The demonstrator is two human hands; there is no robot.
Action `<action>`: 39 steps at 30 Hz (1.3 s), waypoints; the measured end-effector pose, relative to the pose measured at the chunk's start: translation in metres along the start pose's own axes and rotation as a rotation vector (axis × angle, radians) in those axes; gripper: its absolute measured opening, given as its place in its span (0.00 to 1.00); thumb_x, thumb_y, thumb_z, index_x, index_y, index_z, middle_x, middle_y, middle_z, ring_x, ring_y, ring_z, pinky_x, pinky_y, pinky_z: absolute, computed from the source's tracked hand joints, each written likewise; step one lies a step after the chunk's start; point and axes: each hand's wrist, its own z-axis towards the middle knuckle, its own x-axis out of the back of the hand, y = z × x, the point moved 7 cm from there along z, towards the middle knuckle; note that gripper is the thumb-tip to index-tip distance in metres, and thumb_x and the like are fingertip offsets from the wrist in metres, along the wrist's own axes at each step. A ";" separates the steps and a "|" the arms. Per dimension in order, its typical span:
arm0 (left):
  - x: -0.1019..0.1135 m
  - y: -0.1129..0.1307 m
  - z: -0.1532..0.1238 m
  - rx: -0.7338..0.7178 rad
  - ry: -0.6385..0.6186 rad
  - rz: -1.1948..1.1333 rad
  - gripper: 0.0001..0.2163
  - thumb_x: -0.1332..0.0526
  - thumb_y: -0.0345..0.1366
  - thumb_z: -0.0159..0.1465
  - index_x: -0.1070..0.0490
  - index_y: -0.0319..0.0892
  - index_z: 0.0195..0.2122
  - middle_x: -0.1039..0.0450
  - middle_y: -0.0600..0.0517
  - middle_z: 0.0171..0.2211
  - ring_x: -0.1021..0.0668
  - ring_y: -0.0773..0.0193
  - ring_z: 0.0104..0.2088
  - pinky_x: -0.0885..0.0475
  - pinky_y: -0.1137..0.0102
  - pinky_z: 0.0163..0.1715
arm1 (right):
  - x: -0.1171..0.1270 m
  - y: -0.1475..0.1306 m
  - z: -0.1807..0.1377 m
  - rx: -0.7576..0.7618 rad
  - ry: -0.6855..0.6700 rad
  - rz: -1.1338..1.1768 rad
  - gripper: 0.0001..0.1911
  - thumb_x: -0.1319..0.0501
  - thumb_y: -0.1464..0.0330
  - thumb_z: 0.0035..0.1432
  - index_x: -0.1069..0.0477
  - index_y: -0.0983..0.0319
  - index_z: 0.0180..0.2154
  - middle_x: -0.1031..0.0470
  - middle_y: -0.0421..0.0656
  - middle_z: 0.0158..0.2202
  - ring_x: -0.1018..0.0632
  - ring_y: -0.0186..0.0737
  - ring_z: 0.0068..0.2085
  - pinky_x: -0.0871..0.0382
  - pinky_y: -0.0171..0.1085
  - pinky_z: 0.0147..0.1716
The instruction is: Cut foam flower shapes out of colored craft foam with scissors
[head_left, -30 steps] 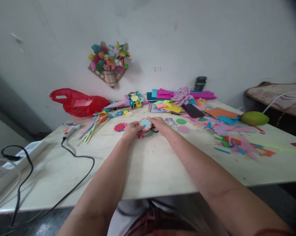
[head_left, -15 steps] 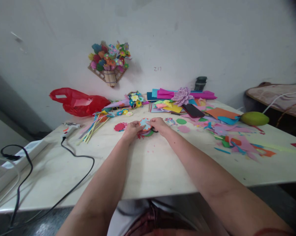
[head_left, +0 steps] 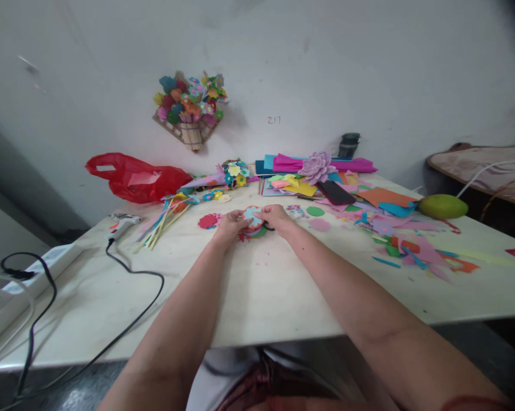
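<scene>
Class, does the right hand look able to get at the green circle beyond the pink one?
Probably yes: the green circle lies uncovered, with only small paper bits between it and the right hand, which seems occupied with the blue cutout.

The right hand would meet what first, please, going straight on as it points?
The right hand would likely meet the light-blue and orange cutout first, then perhaps the left hand; depth is unclear.

Hands [head_left: 230, 226] bare; dark reddish clothing [head_left: 261, 391] below (details blurred).

Grey wall [head_left: 325, 68] behind a pale table [head_left: 274, 302]
</scene>
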 end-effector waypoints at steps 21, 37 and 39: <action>0.005 -0.001 0.000 0.054 0.030 -0.056 0.19 0.27 0.43 0.42 0.30 0.37 0.29 0.25 0.49 0.23 0.22 0.62 0.24 0.26 0.70 0.26 | -0.002 -0.003 -0.001 0.082 0.071 -0.017 0.22 0.34 0.53 0.35 0.41 0.61 0.18 0.46 0.32 0.15 0.45 0.27 0.20 0.54 0.31 0.19; 0.012 0.000 0.001 0.033 0.129 -0.012 0.16 0.27 0.40 0.43 0.30 0.37 0.26 0.26 0.51 0.22 0.23 0.64 0.22 0.27 0.71 0.25 | 0.006 -0.010 -0.002 0.058 0.084 -0.123 0.15 0.44 0.59 0.55 0.32 0.63 0.25 0.29 0.40 0.23 0.32 0.32 0.22 0.44 0.32 0.20; 0.015 0.001 0.001 0.034 0.169 -0.028 0.15 0.28 0.39 0.43 0.30 0.37 0.25 0.26 0.51 0.22 0.22 0.63 0.24 0.26 0.70 0.26 | 0.016 -0.019 -0.002 0.107 0.147 -0.425 0.15 0.44 0.60 0.57 0.28 0.63 0.27 0.25 0.44 0.27 0.26 0.37 0.29 0.39 0.33 0.26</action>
